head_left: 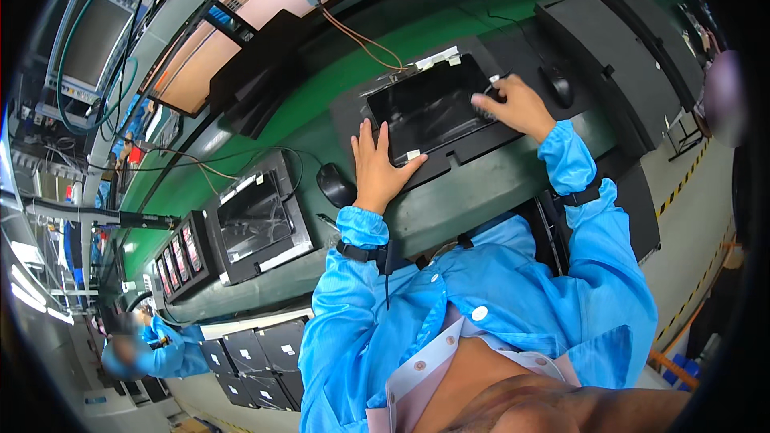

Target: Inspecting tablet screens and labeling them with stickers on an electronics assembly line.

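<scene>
A dark flat screen panel [429,108] with a glossy face lies in a black holder [350,116] on the bench in front of me. Small pale tabs stick out along its edges, and whitish streaks cross the surface. My left hand [380,170] rests with fingers spread on the panel's near left corner and the holder beside it. Over the panel's right edge, my right hand [518,108] has its thumb and fingers drawn together around a small dark thing, too small to name. An orange-brown cable [361,34] runs to the panel's far edge.
Black computer mice [335,184] [556,86] flank the holder. Left stands a second screen panel [255,218] in its holder, then a black tray [210,258] of small devices. Large black boards [597,56] lie at right. Monitors [192,68] stand behind. A co-worker [172,353] in blue is far left.
</scene>
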Action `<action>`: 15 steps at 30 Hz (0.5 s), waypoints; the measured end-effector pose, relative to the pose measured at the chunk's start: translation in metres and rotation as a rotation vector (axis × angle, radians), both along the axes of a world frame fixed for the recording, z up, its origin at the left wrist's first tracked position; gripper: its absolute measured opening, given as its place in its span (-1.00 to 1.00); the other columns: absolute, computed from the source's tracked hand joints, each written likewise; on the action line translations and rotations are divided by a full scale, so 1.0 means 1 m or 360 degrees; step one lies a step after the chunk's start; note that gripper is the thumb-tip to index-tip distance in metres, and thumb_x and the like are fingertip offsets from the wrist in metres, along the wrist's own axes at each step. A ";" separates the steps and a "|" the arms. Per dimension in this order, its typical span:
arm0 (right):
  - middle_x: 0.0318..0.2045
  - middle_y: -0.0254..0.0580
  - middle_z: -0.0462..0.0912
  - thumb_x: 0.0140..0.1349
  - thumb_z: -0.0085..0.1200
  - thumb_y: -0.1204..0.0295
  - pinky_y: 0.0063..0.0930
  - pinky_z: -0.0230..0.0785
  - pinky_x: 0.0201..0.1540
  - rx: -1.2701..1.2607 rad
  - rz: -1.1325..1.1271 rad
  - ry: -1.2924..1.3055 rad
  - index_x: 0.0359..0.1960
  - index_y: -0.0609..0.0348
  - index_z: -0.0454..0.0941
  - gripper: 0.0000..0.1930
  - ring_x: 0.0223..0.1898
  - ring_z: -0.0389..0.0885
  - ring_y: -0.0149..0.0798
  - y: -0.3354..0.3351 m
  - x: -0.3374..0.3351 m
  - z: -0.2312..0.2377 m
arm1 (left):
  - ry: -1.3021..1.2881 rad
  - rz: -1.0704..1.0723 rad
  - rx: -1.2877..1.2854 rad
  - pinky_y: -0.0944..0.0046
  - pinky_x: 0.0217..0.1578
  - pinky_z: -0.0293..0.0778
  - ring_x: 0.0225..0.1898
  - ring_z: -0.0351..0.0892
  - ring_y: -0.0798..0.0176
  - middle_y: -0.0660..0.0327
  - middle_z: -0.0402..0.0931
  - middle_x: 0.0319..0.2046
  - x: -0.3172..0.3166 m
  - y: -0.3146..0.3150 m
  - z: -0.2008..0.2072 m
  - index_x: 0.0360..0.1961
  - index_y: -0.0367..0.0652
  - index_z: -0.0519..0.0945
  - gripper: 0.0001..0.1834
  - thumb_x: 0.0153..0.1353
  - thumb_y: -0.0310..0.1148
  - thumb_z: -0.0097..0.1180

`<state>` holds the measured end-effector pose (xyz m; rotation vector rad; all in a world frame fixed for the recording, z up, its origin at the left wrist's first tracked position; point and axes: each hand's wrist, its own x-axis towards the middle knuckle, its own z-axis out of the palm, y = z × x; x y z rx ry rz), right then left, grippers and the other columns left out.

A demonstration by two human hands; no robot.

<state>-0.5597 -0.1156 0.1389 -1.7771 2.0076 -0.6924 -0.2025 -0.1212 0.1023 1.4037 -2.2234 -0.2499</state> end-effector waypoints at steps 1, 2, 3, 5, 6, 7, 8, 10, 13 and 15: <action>0.09 0.04 0.66 0.23 0.48 -0.13 -0.03 0.56 0.18 -0.0036 0.0077 0.0002 0.31 0.27 0.63 -0.19 0.08 0.72 0.17 0.005 -0.003 0.002 | -0.0006 -0.0007 -0.0020 -0.32 0.66 -0.08 0.68 0.05 -0.38 -0.41 0.11 0.62 0.000 0.000 0.000 0.53 -0.35 0.45 0.14 0.13 0.25 0.57; 0.12 0.04 0.64 0.19 0.51 -0.12 -0.04 0.55 0.20 -0.0116 0.0196 0.0001 0.33 0.27 0.63 -0.16 0.12 0.70 0.15 0.009 -0.006 0.002 | -0.0012 -0.0012 -0.0036 -0.32 0.66 -0.07 0.67 0.06 -0.39 -0.42 0.12 0.61 0.000 -0.001 0.000 0.52 -0.35 0.46 0.14 0.13 0.25 0.57; 0.14 0.03 0.62 0.16 0.54 -0.11 -0.04 0.54 0.23 -0.0123 0.0314 0.0025 0.36 0.26 0.62 -0.13 0.16 0.68 0.14 0.011 -0.009 0.002 | -0.0027 -0.0009 -0.0030 -0.32 0.66 -0.07 0.67 0.06 -0.39 -0.43 0.13 0.61 0.000 -0.001 -0.001 0.52 -0.35 0.46 0.13 0.14 0.25 0.57; 0.19 -0.05 0.57 0.13 0.61 0.10 -0.12 0.56 0.18 -0.0203 0.0447 0.0015 0.38 0.17 0.63 -0.20 0.13 0.67 0.08 0.016 -0.014 -0.002 | 0.0026 -0.0025 -0.0081 -0.33 0.64 -0.04 0.65 0.11 -0.41 -0.42 0.17 0.59 0.000 -0.002 -0.003 0.49 -0.35 0.49 0.09 0.15 0.22 0.57; 0.19 -0.06 0.58 0.15 0.59 0.09 -0.14 0.55 0.22 -0.0212 0.0452 0.0002 0.38 0.14 0.64 -0.23 0.17 0.66 0.08 0.017 -0.014 -0.005 | 0.0047 -0.0041 -0.0095 -0.34 0.63 -0.02 0.63 0.14 -0.42 -0.41 0.19 0.58 0.000 -0.002 -0.003 0.48 -0.35 0.50 0.07 0.16 0.21 0.57; 0.19 -0.08 0.60 0.17 0.57 0.08 -0.16 0.54 0.25 -0.0220 0.0401 -0.0003 0.37 0.11 0.65 -0.25 0.20 0.66 0.08 0.018 -0.012 -0.007 | 0.0046 -0.0005 -0.0105 -0.34 0.62 0.00 0.62 0.16 -0.42 -0.40 0.21 0.57 0.000 -0.001 -0.004 0.47 -0.35 0.51 0.05 0.16 0.20 0.57; 0.19 -0.10 0.61 0.19 0.55 0.12 -0.18 0.55 0.26 -0.0219 0.0345 -0.0024 0.36 0.04 0.67 -0.31 0.22 0.65 0.06 0.019 -0.011 -0.009 | 0.0048 0.0010 -0.0114 -0.35 0.61 0.02 0.60 0.19 -0.43 -0.39 0.23 0.56 0.001 -0.001 -0.004 0.45 -0.35 0.53 0.03 0.17 0.20 0.57; 0.23 -0.07 0.62 0.22 0.53 0.07 -0.15 0.56 0.27 -0.0374 0.0362 0.0081 0.35 0.09 0.67 -0.31 0.25 0.64 0.06 0.022 -0.007 -0.011 | 0.0041 -0.0001 -0.0114 -0.35 0.61 0.04 0.58 0.22 -0.43 -0.38 0.25 0.55 -0.002 -0.002 -0.005 0.45 -0.34 0.53 0.02 0.17 0.18 0.57; 0.30 -0.03 0.59 0.28 0.48 0.08 -0.12 0.49 0.35 -0.0681 0.0358 0.0014 0.29 0.11 0.67 -0.39 0.26 0.64 0.11 0.044 -0.024 -0.004 | -0.0003 0.0006 -0.0102 -0.33 0.61 0.04 0.59 0.22 -0.41 -0.37 0.25 0.55 -0.004 -0.002 -0.003 0.47 -0.33 0.51 0.02 0.19 0.18 0.56; 0.32 -0.06 0.58 0.26 0.48 0.09 0.07 0.44 0.37 -0.1139 -0.0133 0.0702 0.29 0.03 0.67 -0.40 0.36 0.57 0.11 0.065 -0.066 0.008 | -0.0063 0.0027 -0.0049 -0.31 0.65 -0.03 0.63 0.17 -0.36 -0.39 0.20 0.59 -0.006 -0.001 -0.002 0.51 -0.32 0.46 0.05 0.21 0.20 0.53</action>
